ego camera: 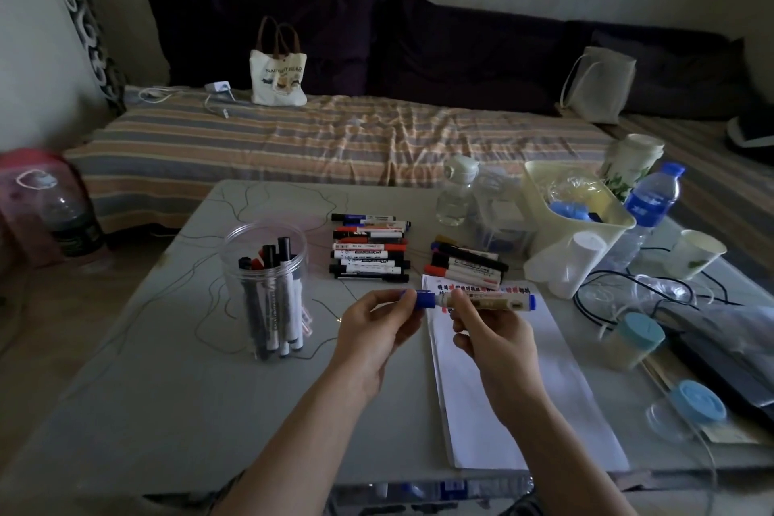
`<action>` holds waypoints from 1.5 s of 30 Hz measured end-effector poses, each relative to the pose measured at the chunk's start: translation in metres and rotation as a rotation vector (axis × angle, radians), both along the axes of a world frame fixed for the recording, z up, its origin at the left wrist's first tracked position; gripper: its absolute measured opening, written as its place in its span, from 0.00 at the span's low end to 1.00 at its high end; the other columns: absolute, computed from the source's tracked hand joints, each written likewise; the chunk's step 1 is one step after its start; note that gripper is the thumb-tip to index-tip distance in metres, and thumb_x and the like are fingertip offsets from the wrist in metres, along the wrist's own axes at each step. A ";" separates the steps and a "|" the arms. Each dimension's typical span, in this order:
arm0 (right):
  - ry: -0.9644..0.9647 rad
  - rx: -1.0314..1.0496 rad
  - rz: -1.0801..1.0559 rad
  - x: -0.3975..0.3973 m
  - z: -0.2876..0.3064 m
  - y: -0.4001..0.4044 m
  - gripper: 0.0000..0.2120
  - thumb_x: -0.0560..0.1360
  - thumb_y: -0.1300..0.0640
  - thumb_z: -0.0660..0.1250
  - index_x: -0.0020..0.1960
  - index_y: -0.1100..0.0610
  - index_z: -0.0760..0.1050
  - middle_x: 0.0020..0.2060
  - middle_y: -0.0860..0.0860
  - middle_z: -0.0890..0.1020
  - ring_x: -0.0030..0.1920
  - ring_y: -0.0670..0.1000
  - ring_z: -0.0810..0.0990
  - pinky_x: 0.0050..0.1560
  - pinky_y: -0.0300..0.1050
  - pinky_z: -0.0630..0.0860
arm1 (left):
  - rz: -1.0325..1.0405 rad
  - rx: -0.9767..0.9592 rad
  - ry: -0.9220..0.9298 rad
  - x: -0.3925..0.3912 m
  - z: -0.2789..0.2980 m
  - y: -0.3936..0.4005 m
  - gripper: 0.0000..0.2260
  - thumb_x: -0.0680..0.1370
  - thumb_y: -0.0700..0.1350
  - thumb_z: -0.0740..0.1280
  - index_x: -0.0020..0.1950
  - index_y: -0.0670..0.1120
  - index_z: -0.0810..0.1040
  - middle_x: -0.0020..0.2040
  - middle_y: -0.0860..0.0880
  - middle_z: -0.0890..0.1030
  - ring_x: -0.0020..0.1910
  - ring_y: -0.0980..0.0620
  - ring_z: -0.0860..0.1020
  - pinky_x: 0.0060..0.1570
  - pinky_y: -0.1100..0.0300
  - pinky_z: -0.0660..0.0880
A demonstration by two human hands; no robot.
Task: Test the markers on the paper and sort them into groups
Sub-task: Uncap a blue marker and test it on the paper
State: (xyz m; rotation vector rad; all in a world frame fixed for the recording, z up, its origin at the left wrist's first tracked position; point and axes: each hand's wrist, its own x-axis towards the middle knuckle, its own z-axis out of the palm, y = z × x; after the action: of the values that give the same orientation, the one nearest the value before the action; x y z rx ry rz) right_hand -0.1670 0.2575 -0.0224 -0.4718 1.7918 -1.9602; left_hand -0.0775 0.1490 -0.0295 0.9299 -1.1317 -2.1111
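A blue marker (494, 301) lies level in the air above the top of the white paper (515, 381). My right hand (490, 331) grips its pale barrel. My left hand (377, 327) pinches its blue cap (421, 300) at the left end. A clear jar (268, 289) to the left holds several upright markers. Two sorted groups lie on the table: a stacked row of markers (370, 247) in the middle and a smaller pile (467, 262) just above the paper. Coloured test scribbles mark the paper's top edge.
On the grey table (167, 390), a cream bin (574, 214), water bottles (649, 205), paper cups, blue-lidded jars (636, 339) and black cables crowd the right side. A striped bed with a tote bag (278, 71) lies beyond the table's far edge.
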 end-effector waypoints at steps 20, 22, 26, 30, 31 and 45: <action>-0.047 -0.039 0.052 0.001 0.005 -0.016 0.05 0.65 0.44 0.73 0.39 0.42 0.85 0.35 0.50 0.86 0.36 0.44 0.83 0.36 0.34 0.78 | 0.031 0.021 0.042 -0.012 -0.004 -0.012 0.09 0.74 0.42 0.73 0.52 0.42 0.80 0.46 0.45 0.86 0.46 0.50 0.85 0.46 0.60 0.80; -0.067 -0.049 0.074 -0.001 0.003 -0.017 0.06 0.65 0.45 0.74 0.39 0.45 0.86 0.34 0.50 0.85 0.35 0.45 0.82 0.39 0.37 0.79 | 0.052 -0.004 0.040 -0.013 -0.006 -0.012 0.08 0.73 0.41 0.73 0.51 0.41 0.80 0.46 0.44 0.86 0.46 0.50 0.85 0.47 0.59 0.80; -0.129 -0.052 0.084 -0.003 -0.001 -0.021 0.12 0.65 0.48 0.74 0.40 0.57 0.84 0.32 0.51 0.82 0.33 0.46 0.79 0.40 0.39 0.79 | 0.086 -0.063 0.008 -0.015 -0.011 -0.011 0.08 0.73 0.41 0.73 0.50 0.41 0.80 0.45 0.45 0.86 0.45 0.50 0.85 0.48 0.59 0.80; -0.144 -0.057 0.112 -0.003 -0.004 -0.024 0.14 0.65 0.49 0.74 0.43 0.59 0.81 0.32 0.51 0.80 0.35 0.47 0.77 0.42 0.41 0.77 | 0.108 -0.105 0.002 -0.017 -0.013 -0.013 0.08 0.73 0.40 0.73 0.50 0.41 0.80 0.44 0.45 0.86 0.44 0.50 0.85 0.45 0.61 0.81; -0.146 -0.060 0.118 -0.002 -0.004 -0.024 0.14 0.65 0.49 0.74 0.43 0.59 0.80 0.33 0.52 0.80 0.35 0.48 0.77 0.43 0.42 0.77 | 0.108 -0.104 0.008 -0.017 -0.013 -0.014 0.07 0.73 0.40 0.73 0.49 0.40 0.80 0.43 0.45 0.86 0.44 0.50 0.85 0.45 0.62 0.81; -0.443 -0.207 0.164 0.001 0.014 -0.012 0.18 0.68 0.43 0.74 0.45 0.59 0.80 0.32 0.53 0.78 0.31 0.47 0.75 0.33 0.37 0.74 | 0.180 -0.058 0.179 -0.005 0.000 -0.016 0.04 0.74 0.36 0.70 0.48 0.42 0.81 0.44 0.43 0.85 0.44 0.49 0.84 0.44 0.60 0.81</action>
State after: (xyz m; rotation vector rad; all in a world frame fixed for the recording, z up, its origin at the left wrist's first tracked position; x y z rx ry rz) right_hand -0.1657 0.2451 -0.0084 -0.2152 1.2476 -1.9560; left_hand -0.0826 0.1335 -0.0293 0.7688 -0.9763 -1.9618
